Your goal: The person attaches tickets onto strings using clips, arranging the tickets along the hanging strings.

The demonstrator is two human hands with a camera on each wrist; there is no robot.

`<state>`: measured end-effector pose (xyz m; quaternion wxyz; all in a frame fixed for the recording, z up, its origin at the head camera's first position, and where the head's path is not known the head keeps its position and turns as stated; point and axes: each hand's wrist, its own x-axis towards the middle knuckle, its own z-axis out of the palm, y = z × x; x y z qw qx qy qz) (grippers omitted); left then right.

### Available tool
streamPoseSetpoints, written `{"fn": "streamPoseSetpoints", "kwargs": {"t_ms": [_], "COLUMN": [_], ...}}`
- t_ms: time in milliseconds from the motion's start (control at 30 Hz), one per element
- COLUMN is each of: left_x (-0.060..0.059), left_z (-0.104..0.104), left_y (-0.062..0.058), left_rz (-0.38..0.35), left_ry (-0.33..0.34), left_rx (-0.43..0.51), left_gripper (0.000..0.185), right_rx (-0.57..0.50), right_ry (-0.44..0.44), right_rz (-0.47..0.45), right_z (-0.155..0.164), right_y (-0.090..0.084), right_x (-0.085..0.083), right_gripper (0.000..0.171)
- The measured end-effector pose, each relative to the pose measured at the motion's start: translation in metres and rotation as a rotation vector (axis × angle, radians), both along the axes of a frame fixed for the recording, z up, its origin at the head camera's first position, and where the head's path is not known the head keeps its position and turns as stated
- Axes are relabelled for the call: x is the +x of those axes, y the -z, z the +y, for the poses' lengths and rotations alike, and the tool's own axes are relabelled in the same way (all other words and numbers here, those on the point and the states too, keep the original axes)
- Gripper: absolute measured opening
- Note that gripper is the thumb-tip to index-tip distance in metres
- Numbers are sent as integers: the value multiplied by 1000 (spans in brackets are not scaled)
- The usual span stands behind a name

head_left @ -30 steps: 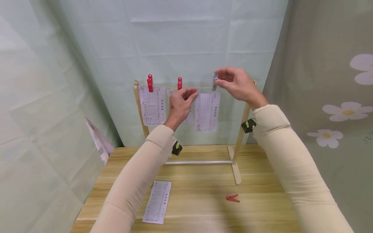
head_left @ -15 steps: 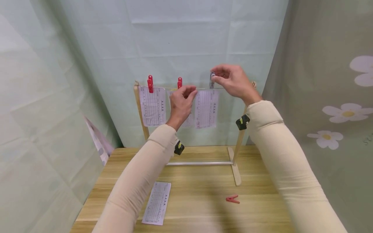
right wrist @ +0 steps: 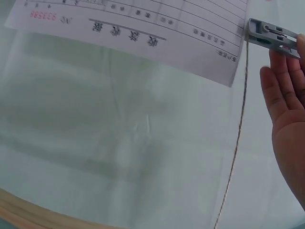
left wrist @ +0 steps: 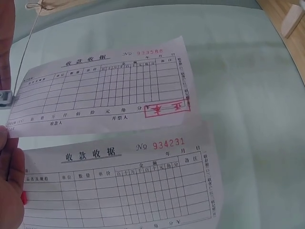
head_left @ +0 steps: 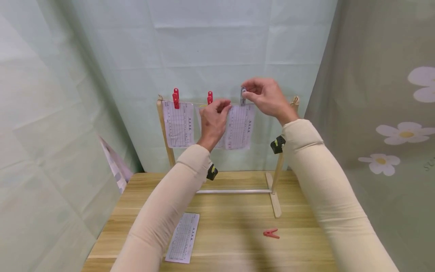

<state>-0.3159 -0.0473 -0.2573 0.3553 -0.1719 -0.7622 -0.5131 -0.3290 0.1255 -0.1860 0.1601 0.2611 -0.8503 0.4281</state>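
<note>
My left hand point(head_left: 213, 122) pinches the upper left corner of a printed receipt sheet point(head_left: 239, 128), whose top edge lies along the string. A grey clothespin point(head_left: 242, 96) is pinched between the thumb and fingers of my right hand point(head_left: 266, 99). In the right wrist view the nose of the clothespin point(right wrist: 272, 38) sits at the string point(right wrist: 238, 129), right by the sheet's edge. The left wrist view shows the held sheet point(left wrist: 109, 90) in front of another hanging receipt point(left wrist: 119, 186). My left hand partly hides that second receipt in the head view.
Two red clothespins point(head_left: 176, 99) hold receipts on the string at the left. The string runs between posts of a wooden stand point(head_left: 276, 192). On the table point(head_left: 231, 223) lie another receipt point(head_left: 183, 238) and a red clothespin point(head_left: 271, 233). A curtain hangs behind.
My right hand has moved left with the grey clothespin, from beside the sheet's right corner to around the middle of its top edge. The sheet has risen slightly to the string.
</note>
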Motion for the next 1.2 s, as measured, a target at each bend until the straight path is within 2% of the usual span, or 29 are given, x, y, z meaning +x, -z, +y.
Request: {"fn": "streamPoseSetpoints", "kwargs": {"t_ms": [267, 500, 1000, 1200], "left_x": [-2, -2, -3, -2], "left_z": [4, 5, 10, 10], "left_y": [1, 3, 4, 3], "left_rz": [29, 7, 19, -13], "left_ry": [-15, -18, -27, -16], "left_rx": [40, 63, 83, 79], "left_gripper": [16, 17, 16, 18], "right_rx": [21, 19, 67, 89], "right_ry": [12, 8, 6, 2], "right_rz": [-2, -17, -64, -68], "right_z": [1, 0, 2, 2], "right_y": [3, 4, 3, 4], "right_x": [0, -1, -1, -2], "right_gripper": [28, 29, 32, 32]}}
